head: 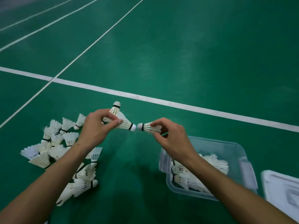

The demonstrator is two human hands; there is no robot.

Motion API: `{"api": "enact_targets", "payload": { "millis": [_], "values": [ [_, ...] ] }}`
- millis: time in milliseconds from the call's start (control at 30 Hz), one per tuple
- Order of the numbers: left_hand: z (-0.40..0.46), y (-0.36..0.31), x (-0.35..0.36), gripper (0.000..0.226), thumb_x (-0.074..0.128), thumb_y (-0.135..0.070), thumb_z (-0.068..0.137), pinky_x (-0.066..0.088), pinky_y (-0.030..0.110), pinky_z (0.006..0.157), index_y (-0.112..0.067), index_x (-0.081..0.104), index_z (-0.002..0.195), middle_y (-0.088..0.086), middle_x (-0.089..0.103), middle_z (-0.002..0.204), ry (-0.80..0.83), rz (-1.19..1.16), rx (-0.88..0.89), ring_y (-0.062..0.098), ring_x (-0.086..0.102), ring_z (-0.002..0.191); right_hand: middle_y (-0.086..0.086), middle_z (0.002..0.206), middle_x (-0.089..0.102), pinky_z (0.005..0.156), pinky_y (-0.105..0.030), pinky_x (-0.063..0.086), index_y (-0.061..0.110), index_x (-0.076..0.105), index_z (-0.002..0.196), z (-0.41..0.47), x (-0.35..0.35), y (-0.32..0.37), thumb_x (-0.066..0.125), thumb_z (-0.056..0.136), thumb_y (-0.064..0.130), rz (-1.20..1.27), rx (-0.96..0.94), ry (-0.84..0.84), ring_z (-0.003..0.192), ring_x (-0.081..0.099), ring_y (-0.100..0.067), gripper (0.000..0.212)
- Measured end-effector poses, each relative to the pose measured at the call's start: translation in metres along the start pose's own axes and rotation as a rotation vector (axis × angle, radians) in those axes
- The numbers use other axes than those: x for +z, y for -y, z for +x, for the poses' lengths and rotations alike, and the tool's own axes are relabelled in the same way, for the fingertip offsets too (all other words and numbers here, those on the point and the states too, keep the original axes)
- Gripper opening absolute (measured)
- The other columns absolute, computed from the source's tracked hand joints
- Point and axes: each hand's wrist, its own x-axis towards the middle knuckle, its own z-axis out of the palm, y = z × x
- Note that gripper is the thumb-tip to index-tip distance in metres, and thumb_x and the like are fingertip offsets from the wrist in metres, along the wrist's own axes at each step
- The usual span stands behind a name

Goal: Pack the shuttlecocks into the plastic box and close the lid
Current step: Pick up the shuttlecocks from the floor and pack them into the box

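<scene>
- Our left hand [97, 126] pinches two shuttles: one [127, 122] with its cork pointing right, another [115, 109] behind it with its cork pointing up and away.
- Our right hand [171, 139] pinches a third shuttle [148, 126] by the feathers, cork pointing left.
- The left-hand cork and the right-hand cork sit nearly tip to tip, with a small gap between them. Both are held above the floor [194, 54].
- Under and left of our left forearm: a loose pile [53, 147] of white shuttles on the floor, lying at mixed angles, some overlapping.
- Under our right forearm: the clear box [239, 152], open, on the floor. It already holds a batch of shuttles [215, 162] lying on their sides; we cannot count them, since the arm covers part of the batch.
- Lid [281, 189] is off, lying on the floor just right of the box and cut off by the frame edge.
- Floor is green court with white lines [145, 97]; one line runs just beyond both hands.
</scene>
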Motion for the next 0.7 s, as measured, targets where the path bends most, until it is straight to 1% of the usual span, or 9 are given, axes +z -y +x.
{"api": "enact_targets", "payload": {
  "millis": [100, 167, 233, 333, 367, 433, 533, 600, 700],
  "values": [
    [-0.014, -0.040, 0.023, 0.016, 0.087, -0.040, 0.079, 0.053, 0.044, 0.101, -0.028, 0.078, 0.079, 0.003, 0.069, 0.132, 0.068, -0.040, 0.101, 0.016, 0.065, 0.121, 0.011, 0.094, 0.074, 0.076, -0.037, 0.062, 0.027, 0.070, 0.114, -0.026, -0.042, 0.002, 0.075, 0.094, 0.019, 0.003, 0.025, -0.075, 0.082, 0.070, -0.008, 0.022],
    [-0.026, -0.062, 0.042, 0.017, 0.087, -0.044, 0.075, 0.056, 0.039, 0.090, -0.030, 0.078, 0.077, 0.001, 0.069, 0.132, 0.116, -0.073, 0.149, 0.015, 0.067, 0.114, 0.010, 0.093, 0.074, 0.075, -0.033, 0.061, 0.025, 0.070, 0.116, -0.046, -0.070, -0.001, 0.076, 0.093, 0.018, -0.001, 0.043, -0.134, 0.082, 0.070, -0.008, 0.025],
    [-0.039, -0.077, 0.060, 0.016, 0.086, -0.044, 0.074, 0.054, 0.032, 0.080, -0.031, 0.077, 0.076, -0.005, 0.068, 0.130, 0.167, -0.088, 0.188, 0.008, 0.068, 0.101, 0.010, 0.091, 0.073, 0.074, -0.030, 0.060, 0.025, 0.069, 0.117, -0.065, -0.094, -0.007, 0.077, 0.091, 0.017, -0.010, 0.077, -0.193, 0.081, 0.070, -0.008, 0.028],
    [-0.057, -0.087, 0.084, 0.019, 0.084, -0.048, 0.073, 0.051, 0.028, 0.075, -0.031, 0.076, 0.075, -0.010, 0.069, 0.126, 0.233, -0.106, 0.247, 0.005, 0.067, 0.095, 0.008, 0.086, 0.070, 0.072, -0.026, 0.056, 0.030, 0.067, 0.116, -0.094, -0.121, -0.025, 0.079, 0.089, 0.021, -0.035, 0.202, -0.263, 0.078, 0.068, -0.007, 0.031],
    [-0.062, -0.086, 0.090, 0.019, 0.083, -0.048, 0.073, 0.049, 0.023, 0.072, -0.030, 0.075, 0.075, -0.011, 0.069, 0.125, 0.247, -0.119, 0.265, 0.001, 0.066, 0.092, 0.007, 0.086, 0.071, 0.072, -0.027, 0.056, 0.031, 0.067, 0.116, -0.103, -0.126, -0.033, 0.079, 0.089, 0.021, -0.032, 0.238, -0.273, 0.077, 0.068, -0.007, 0.031],
    [-0.068, -0.083, 0.104, 0.015, 0.086, -0.039, 0.076, 0.042, 0.010, 0.064, -0.029, 0.074, 0.074, -0.011, 0.069, 0.124, 0.254, -0.119, 0.290, -0.009, 0.060, 0.079, 0.009, 0.087, 0.071, 0.072, -0.030, 0.057, 0.032, 0.065, 0.116, -0.116, -0.134, -0.049, 0.079, 0.088, 0.022, -0.070, 0.293, -0.244, 0.078, 0.068, -0.005, 0.032],
    [-0.068, -0.080, 0.122, 0.014, 0.086, -0.037, 0.077, 0.043, 0.010, 0.061, -0.028, 0.075, 0.076, -0.011, 0.068, 0.126, 0.252, -0.099, 0.281, -0.010, 0.059, 0.078, 0.015, 0.081, 0.067, 0.077, -0.031, 0.056, 0.032, 0.064, 0.118, -0.127, -0.126, -0.078, 0.078, 0.088, 0.023, -0.153, 0.374, -0.120, 0.079, 0.067, -0.002, 0.034],
    [-0.068, -0.081, 0.127, 0.013, 0.087, -0.033, 0.078, 0.043, 0.009, 0.059, -0.026, 0.076, 0.077, -0.011, 0.068, 0.127, 0.253, -0.098, 0.291, -0.016, 0.056, 0.071, 0.014, 0.079, 0.065, 0.078, -0.033, 0.056, 0.033, 0.063, 0.115, -0.129, -0.112, -0.090, 0.077, 0.086, 0.023, -0.155, 0.392, -0.048, 0.078, 0.065, -0.004, 0.033],
    [-0.068, -0.081, 0.128, 0.012, 0.088, -0.027, 0.079, 0.042, 0.008, 0.059, -0.024, 0.077, 0.076, -0.010, 0.068, 0.127, 0.250, -0.089, 0.290, -0.018, 0.053, 0.066, 0.015, 0.090, 0.067, 0.073, -0.033, 0.054, 0.034, 0.058, 0.116, -0.119, -0.080, -0.097, 0.075, 0.089, 0.029, -0.247, 0.354, 0.092, 0.082, 0.064, -0.007, 0.033]
  ]
}}
